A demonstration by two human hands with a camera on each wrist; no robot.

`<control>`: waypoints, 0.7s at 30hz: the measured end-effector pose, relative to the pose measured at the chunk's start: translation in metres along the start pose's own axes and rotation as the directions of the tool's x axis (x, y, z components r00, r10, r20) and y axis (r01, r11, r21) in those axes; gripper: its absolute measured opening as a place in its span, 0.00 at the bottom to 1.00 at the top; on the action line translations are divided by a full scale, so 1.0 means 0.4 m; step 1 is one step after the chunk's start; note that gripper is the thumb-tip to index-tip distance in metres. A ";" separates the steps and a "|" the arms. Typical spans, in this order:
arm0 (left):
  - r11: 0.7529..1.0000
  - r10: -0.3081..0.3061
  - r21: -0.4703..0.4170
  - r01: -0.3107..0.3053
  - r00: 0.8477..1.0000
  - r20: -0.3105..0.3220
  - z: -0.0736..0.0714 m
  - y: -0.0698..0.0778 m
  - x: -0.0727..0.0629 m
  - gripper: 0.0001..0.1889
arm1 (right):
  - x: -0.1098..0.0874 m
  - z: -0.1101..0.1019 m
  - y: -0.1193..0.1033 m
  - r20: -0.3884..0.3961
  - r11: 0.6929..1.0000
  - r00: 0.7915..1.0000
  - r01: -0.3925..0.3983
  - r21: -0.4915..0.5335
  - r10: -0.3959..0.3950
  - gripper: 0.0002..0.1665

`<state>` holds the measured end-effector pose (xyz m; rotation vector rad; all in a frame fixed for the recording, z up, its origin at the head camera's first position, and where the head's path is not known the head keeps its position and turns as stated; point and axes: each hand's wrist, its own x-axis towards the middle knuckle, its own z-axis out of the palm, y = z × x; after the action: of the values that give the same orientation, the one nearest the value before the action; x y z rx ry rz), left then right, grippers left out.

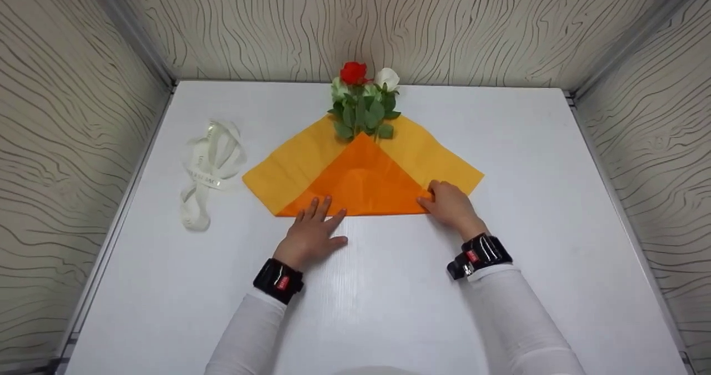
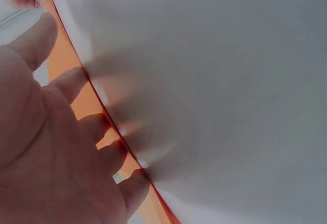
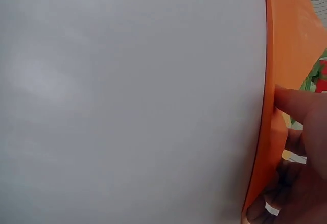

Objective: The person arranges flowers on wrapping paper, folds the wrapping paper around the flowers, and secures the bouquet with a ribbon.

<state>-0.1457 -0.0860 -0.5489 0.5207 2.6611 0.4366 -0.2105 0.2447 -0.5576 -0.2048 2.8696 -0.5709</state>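
Observation:
A sheet of orange wrapping paper (image 1: 364, 183), yellower on its side flaps, lies folded with a straight edge toward me. Red and white roses (image 1: 354, 74) with green leaves poke out beyond the folded peak; their lower stems are hidden under it. My left hand (image 1: 311, 239) spreads its fingers over the near fold at the left, fingertips pressing along the edge in the left wrist view. At the paper's right end my right hand (image 1: 452, 205) pinches the folded edge, thumb (image 3: 288, 99) on the orange layer and the other fingers curled by the edge.
A loose, looped white ribbon (image 1: 208, 178) with printed lettering lies left of the paper on the white table (image 1: 555, 241). Wood-grain patterned panels (image 1: 266, 25) stand along the back and both sides.

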 end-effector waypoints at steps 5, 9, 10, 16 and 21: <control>1.000 -0.003 -0.024 0.003 1.000 0.005 -0.005 -0.001 -0.001 0.36 | -0.007 0.012 -0.039 -0.120 0.995 0.990 0.069 -0.078 -0.078 0.24; 1.000 0.000 -0.027 0.001 1.000 0.008 -0.008 -0.001 -0.001 0.36 | -0.011 0.021 -0.105 -0.106 0.990 0.985 0.135 -0.030 -0.137 0.14; 1.000 -0.001 -0.027 0.001 1.000 0.009 -0.008 -0.001 -0.001 0.37 | -0.011 0.025 -0.123 -0.087 0.989 0.985 0.147 -0.006 -0.147 0.13; 1.000 -0.007 -0.009 0.007 1.000 0.008 -0.004 -0.005 0.003 0.36 | -0.007 0.068 -0.234 0.030 0.962 0.964 0.263 0.071 -0.265 0.09; 1.000 0.002 -0.025 -0.003 1.000 -0.021 0.001 -0.007 0.002 0.36 | 0.008 0.102 -0.295 0.128 0.931 0.926 0.339 0.139 -0.356 0.09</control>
<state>-0.1472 -0.0880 -0.5504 0.5151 2.6717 0.4775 -0.1931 0.1213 -0.5489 -0.7182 2.6553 -0.7445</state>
